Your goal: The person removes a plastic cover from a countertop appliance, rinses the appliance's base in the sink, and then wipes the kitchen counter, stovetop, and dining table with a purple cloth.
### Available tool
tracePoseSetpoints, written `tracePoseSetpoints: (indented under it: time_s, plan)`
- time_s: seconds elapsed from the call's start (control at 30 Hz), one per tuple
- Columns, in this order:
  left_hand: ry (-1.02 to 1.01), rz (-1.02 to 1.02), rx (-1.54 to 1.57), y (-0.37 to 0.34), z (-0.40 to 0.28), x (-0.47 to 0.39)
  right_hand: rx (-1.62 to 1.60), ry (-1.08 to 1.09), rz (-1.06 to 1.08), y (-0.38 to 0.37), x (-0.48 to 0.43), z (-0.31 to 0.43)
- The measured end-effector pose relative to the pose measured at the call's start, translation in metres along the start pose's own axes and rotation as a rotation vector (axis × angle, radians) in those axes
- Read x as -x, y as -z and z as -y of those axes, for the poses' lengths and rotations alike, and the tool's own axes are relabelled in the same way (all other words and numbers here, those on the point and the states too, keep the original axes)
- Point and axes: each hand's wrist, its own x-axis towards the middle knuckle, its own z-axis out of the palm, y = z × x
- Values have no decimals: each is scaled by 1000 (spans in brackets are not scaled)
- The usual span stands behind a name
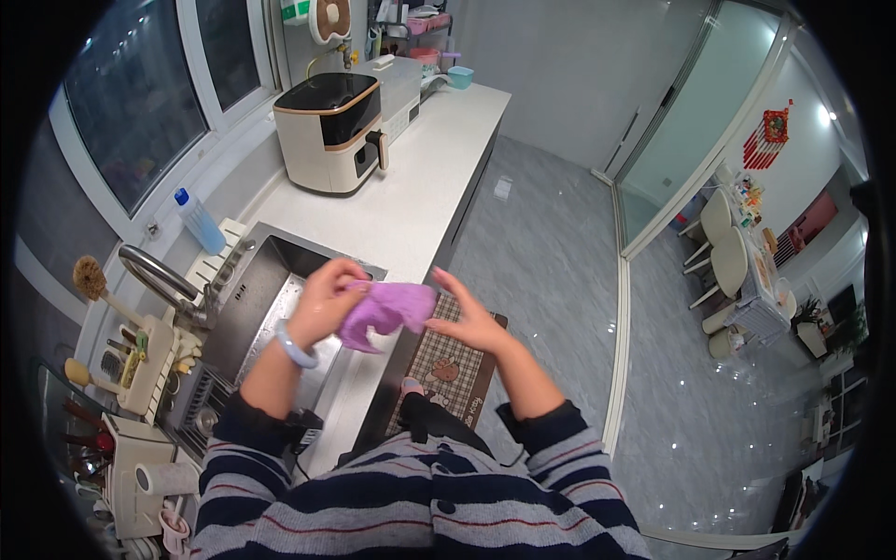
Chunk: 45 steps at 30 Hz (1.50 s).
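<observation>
A purple cloth (388, 308), crumpled and slightly blurred, hangs in the air above the front edge of the sink and counter. My left hand (323, 302) pinches its left end between thumb and fingers; a pale bangle circles that wrist. Close to the cloth's right end is my right hand (470, 318), fingers and thumb spread apart with nothing between them. Whether its thumb tip brushes the cloth is hard to tell. Below and left of the cloth lies the stainless steel sink (241, 329), with a curved faucet (164, 280) at its back.
On the white counter (413, 203) stands a cream air fryer (329, 140). A blue bottle (199, 220) is behind the sink. Brushes fill a cream holder (150, 364) left of it, near a knife block (136, 476). A checked mat (448, 364) covers floor beside the cabinet.
</observation>
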Motion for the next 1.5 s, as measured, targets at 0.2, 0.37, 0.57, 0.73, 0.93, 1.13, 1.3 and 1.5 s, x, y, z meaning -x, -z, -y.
tracePoseSetpoints:
  time_s: [0.2, 0.37, 0.57, 0.73, 0.93, 1.13, 1.3, 1.5]
  plan:
    - [128, 73, 201, -35, 14, -12, -805, -533, 184, -12, 1, 8]
    - [332, -130, 135, 26, 53, 11, -1016, -708, -515, 36, 110, -57]
    - [348, -609, 70, 118, 89, 62, -1058, -851, -1041, 83, 332, -122]
    - [448, -861, -47, 164, 110, 108, -877, -1124, -1378, 46, 494, -126]
    - [397, -811, -65, 186, 112, 134, -958, -1398, -1302, -8, 607, -84]
    - [522, -527, 169, 213, 119, 158, -807, -1429, -1505, -57, 645, -92]
    - [558, -798, -122, 243, 116, 163, -760, -1568, -1548, -8, 637, -113]
    - [636, -621, -24, 259, 144, 131, -1070, -881, -1487, 103, 551, -103]
